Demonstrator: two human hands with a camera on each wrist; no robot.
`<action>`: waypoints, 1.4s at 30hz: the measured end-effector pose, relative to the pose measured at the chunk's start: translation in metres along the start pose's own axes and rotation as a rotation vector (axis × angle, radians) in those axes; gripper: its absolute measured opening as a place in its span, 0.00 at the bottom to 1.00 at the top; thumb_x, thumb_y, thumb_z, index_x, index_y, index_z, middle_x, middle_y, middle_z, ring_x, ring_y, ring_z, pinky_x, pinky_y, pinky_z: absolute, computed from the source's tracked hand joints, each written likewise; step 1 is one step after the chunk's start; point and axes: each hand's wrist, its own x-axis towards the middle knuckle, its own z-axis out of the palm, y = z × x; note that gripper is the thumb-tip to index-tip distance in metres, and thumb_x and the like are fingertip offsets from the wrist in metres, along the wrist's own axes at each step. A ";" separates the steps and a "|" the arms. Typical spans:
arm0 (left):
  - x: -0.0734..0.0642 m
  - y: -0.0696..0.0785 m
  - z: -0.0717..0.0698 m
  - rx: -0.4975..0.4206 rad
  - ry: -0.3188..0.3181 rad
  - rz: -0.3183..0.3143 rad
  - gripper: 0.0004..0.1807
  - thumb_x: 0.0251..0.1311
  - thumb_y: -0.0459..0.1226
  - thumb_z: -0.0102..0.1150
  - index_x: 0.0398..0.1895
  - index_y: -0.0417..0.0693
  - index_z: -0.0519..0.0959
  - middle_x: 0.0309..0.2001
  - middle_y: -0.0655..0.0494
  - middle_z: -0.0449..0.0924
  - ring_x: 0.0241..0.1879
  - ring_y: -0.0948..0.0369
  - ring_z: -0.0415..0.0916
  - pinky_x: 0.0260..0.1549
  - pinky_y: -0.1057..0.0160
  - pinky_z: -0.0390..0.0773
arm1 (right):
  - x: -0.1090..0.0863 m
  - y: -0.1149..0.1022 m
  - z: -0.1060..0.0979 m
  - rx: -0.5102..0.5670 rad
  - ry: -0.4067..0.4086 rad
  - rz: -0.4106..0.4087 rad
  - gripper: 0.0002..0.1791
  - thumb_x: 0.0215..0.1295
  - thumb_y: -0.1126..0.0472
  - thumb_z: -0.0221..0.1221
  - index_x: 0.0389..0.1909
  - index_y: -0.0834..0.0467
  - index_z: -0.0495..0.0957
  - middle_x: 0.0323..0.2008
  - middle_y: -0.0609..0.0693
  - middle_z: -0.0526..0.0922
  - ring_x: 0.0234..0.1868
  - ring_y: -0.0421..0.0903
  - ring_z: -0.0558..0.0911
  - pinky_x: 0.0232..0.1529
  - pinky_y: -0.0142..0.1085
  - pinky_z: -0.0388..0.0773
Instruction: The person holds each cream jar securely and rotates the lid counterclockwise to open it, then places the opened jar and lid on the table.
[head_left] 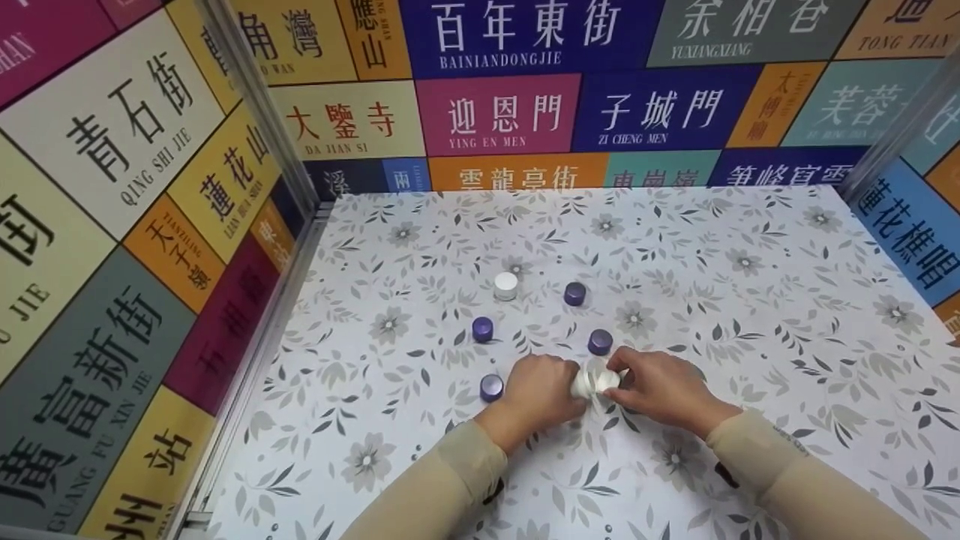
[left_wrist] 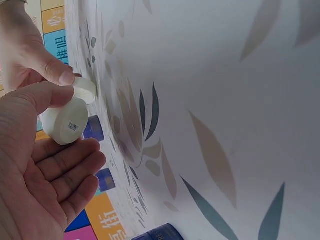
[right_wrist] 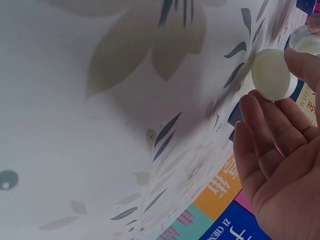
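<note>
My left hand holds a small round white jar between thumb and fingers, tilted so that its base with a small printed code faces the left wrist camera. My right hand pinches a round white lid by its edge, thumb on one side and fingertips on the other. Jar and lid are close together just above the table; in the right wrist view a narrow gap seems to part them. The jar's inside is mostly hidden. Just beyond the hands stands a small purple jar.
Another purple jar stands left of my left hand, with a purple jar behind it. Farther back are a purple jar and a white jar. The floral-patterned table meets sign-covered walls at back and sides.
</note>
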 end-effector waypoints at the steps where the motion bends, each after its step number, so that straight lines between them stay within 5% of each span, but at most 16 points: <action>1: 0.000 0.000 0.000 -0.002 0.002 -0.001 0.16 0.44 0.53 0.70 0.20 0.56 0.76 0.17 0.61 0.73 0.19 0.57 0.73 0.22 0.56 0.72 | 0.000 0.000 0.000 -0.006 0.004 -0.002 0.19 0.52 0.46 0.73 0.40 0.48 0.79 0.28 0.40 0.83 0.26 0.39 0.78 0.25 0.41 0.72; 7: 0.001 0.000 -0.001 -0.013 0.015 0.005 0.15 0.44 0.52 0.70 0.19 0.55 0.76 0.17 0.61 0.73 0.18 0.58 0.73 0.21 0.56 0.73 | -0.001 0.001 0.000 -0.037 0.026 -0.028 0.20 0.49 0.48 0.74 0.42 0.49 0.81 0.28 0.42 0.82 0.26 0.41 0.76 0.26 0.42 0.72; 15: 0.001 0.001 -0.001 -0.016 0.021 0.014 0.16 0.45 0.52 0.69 0.18 0.55 0.76 0.16 0.62 0.72 0.17 0.58 0.72 0.20 0.57 0.72 | -0.002 0.006 0.003 -0.127 0.035 -0.111 0.22 0.48 0.50 0.72 0.47 0.51 0.86 0.43 0.48 0.86 0.43 0.50 0.83 0.36 0.48 0.80; 27: 0.003 0.000 0.001 -0.033 0.017 0.013 0.17 0.47 0.53 0.69 0.18 0.56 0.74 0.17 0.62 0.72 0.19 0.58 0.73 0.21 0.56 0.72 | -0.002 0.005 0.004 -0.165 0.025 -0.105 0.16 0.45 0.52 0.71 0.39 0.48 0.86 0.37 0.43 0.79 0.37 0.45 0.79 0.29 0.44 0.77; 42: 0.003 0.003 0.010 0.051 0.006 0.027 0.19 0.54 0.58 0.67 0.30 0.53 0.81 0.27 0.59 0.78 0.29 0.57 0.78 0.35 0.57 0.75 | 0.001 0.002 0.001 -0.109 -0.027 -0.016 0.15 0.43 0.53 0.71 0.36 0.47 0.85 0.34 0.40 0.77 0.32 0.42 0.78 0.29 0.43 0.76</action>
